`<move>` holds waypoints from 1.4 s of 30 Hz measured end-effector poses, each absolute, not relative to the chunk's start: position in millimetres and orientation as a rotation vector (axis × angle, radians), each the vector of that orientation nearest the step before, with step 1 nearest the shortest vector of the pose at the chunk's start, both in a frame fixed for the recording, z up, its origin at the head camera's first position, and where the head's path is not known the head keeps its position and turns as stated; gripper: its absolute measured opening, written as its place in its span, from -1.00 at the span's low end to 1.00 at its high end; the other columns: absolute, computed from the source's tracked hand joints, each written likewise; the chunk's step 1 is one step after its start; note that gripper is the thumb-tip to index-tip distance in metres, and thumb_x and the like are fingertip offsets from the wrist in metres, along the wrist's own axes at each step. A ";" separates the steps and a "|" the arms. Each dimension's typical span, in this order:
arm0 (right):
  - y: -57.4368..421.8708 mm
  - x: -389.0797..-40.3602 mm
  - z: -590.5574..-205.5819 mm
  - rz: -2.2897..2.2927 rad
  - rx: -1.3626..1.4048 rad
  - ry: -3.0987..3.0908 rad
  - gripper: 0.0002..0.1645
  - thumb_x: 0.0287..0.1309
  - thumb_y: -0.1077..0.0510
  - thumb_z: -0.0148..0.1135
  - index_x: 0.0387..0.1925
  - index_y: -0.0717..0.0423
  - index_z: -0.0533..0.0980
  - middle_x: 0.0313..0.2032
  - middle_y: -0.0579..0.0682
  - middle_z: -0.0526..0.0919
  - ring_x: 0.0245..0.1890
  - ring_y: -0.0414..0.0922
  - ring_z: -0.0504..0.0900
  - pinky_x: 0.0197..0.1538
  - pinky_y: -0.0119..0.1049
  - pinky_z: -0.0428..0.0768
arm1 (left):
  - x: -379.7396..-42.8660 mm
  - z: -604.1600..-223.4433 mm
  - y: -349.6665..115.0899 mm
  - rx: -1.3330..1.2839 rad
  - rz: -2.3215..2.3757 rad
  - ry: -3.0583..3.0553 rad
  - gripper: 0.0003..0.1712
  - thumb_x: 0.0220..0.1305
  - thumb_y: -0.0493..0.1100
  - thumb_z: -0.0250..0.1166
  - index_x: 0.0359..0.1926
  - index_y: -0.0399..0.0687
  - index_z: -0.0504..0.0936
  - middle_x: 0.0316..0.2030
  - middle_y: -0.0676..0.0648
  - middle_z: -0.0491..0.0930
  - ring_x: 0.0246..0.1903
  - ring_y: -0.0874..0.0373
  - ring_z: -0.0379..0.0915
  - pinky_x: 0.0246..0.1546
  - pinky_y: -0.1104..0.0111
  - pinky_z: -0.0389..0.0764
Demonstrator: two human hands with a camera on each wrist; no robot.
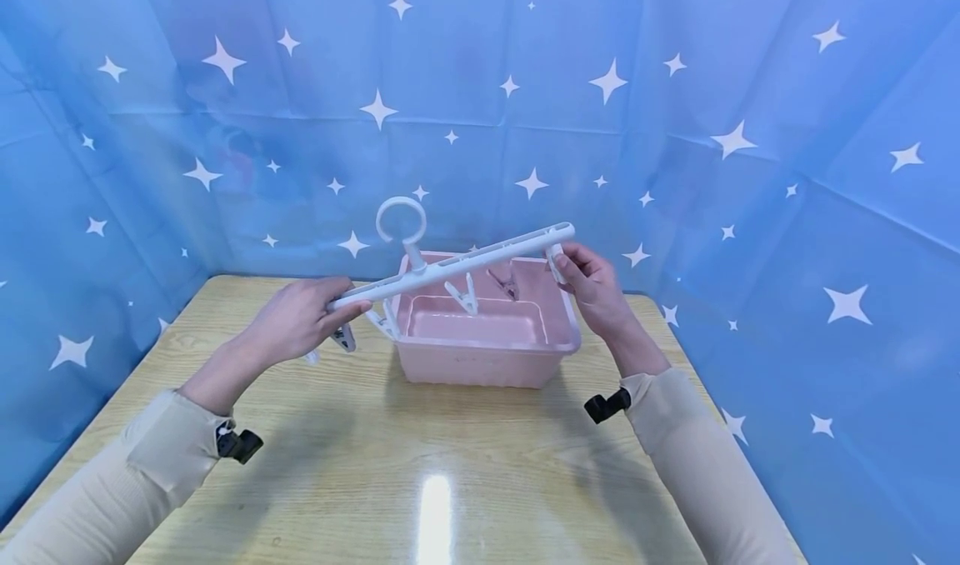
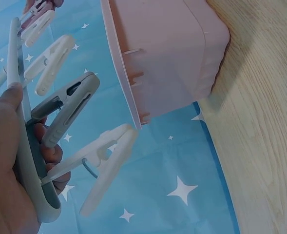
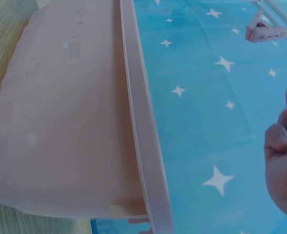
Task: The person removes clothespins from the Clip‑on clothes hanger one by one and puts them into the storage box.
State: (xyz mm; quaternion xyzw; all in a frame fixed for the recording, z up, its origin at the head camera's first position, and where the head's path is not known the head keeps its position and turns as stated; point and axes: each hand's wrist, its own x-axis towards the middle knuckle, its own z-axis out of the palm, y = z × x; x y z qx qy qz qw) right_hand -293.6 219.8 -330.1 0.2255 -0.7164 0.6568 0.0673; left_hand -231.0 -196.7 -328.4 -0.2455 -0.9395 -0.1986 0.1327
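Note:
A white clip hanger (image 1: pixel 487 257) with a ring-shaped hook is held up above the pink bin, its right end higher than its left. My left hand (image 1: pixel 296 319) grips the bar's left end, thumb lying along it. My right hand (image 1: pixel 602 294) pinches a white clothes peg (image 1: pixel 555 263) below the bar's right end. Other pegs hang along the bar: a dull pink peg (image 1: pixel 506 283), a white peg (image 1: pixel 463 295), and, near my left fingers, a grey peg (image 2: pixel 67 109) and a white peg (image 2: pixel 109 165). In the right wrist view my right hand (image 3: pixel 284 156) is partly cut off.
A pink rectangular bin (image 1: pixel 480 361) stands on the wooden table (image 1: pixel 360 465), behind and below the hanger. A blue curtain (image 1: pixel 480 73) with white stars surrounds the table's back and sides. Black wrist cameras sit on both sleeves.

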 end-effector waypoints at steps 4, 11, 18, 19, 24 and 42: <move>218.3 -294.7 -326.2 1.860 0.635 -2.174 -0.75 0.43 0.03 0.13 -0.06 0.08 0.59 -0.34 -0.14 0.53 -0.35 -0.21 0.40 -0.28 -0.47 0.45 | -232.6 -327.6 -195.8 -0.707 -0.583 -2.720 -0.61 0.49 0.19 0.09 -0.39 0.06 0.45 -0.58 0.06 0.43 -0.62 0.22 0.30 -0.54 0.34 0.32; 216.3 -295.2 -325.2 1.810 0.654 -2.107 -0.88 0.40 0.08 0.18 -0.15 -0.11 0.63 -0.39 -0.08 0.54 -0.42 -0.16 0.38 -0.36 -0.48 0.44 | -231.5 -326.5 -194.5 -0.693 -0.619 -2.740 -0.59 0.49 0.21 0.07 -0.38 0.05 0.44 -0.56 0.03 0.41 -0.63 0.20 0.29 -0.55 0.33 0.32; 214.6 -294.1 -328.1 1.750 0.647 -2.076 -0.89 0.38 0.16 0.20 -0.19 -0.11 0.63 -0.43 -0.08 0.55 -0.45 -0.13 0.38 -0.39 -0.47 0.44 | -229.2 -330.3 -193.9 -0.684 -0.615 -2.744 -0.61 0.49 0.19 0.09 -0.39 0.06 0.44 -0.56 0.04 0.41 -0.62 0.20 0.30 -0.54 0.34 0.32; 214.2 -294.3 -328.0 1.739 0.645 -2.068 -0.89 0.38 0.17 0.20 -0.19 -0.10 0.62 -0.43 -0.10 0.55 -0.46 -0.15 0.38 -0.40 -0.47 0.41 | -229.3 -330.8 -193.9 -0.680 -0.611 -2.740 -0.61 0.49 0.19 0.09 -0.39 0.06 0.44 -0.57 0.04 0.40 -0.62 0.20 0.29 -0.54 0.34 0.32; 213.8 -295.7 -326.2 1.687 0.613 -2.048 -0.92 0.33 0.21 0.26 -0.21 -0.06 0.58 -0.43 -0.22 0.54 -0.48 -0.27 0.38 -0.42 -0.45 0.34 | -230.3 -332.3 -193.9 -0.675 -0.589 -2.715 -0.62 0.47 0.18 0.12 -0.41 0.07 0.42 -0.57 0.05 0.40 -0.61 0.19 0.30 -0.54 0.34 0.33; 218.2 -293.5 -321.5 1.743 0.542 -2.125 -0.72 0.31 -0.03 0.30 -0.06 0.00 0.64 -0.38 -0.24 0.62 -0.39 -0.32 0.48 -0.22 -0.51 0.57 | -228.8 -329.3 -194.5 -0.653 -0.568 -2.716 -0.59 0.49 0.22 0.07 -0.37 0.06 0.45 -0.55 0.05 0.45 -0.60 0.21 0.35 -0.52 0.33 0.34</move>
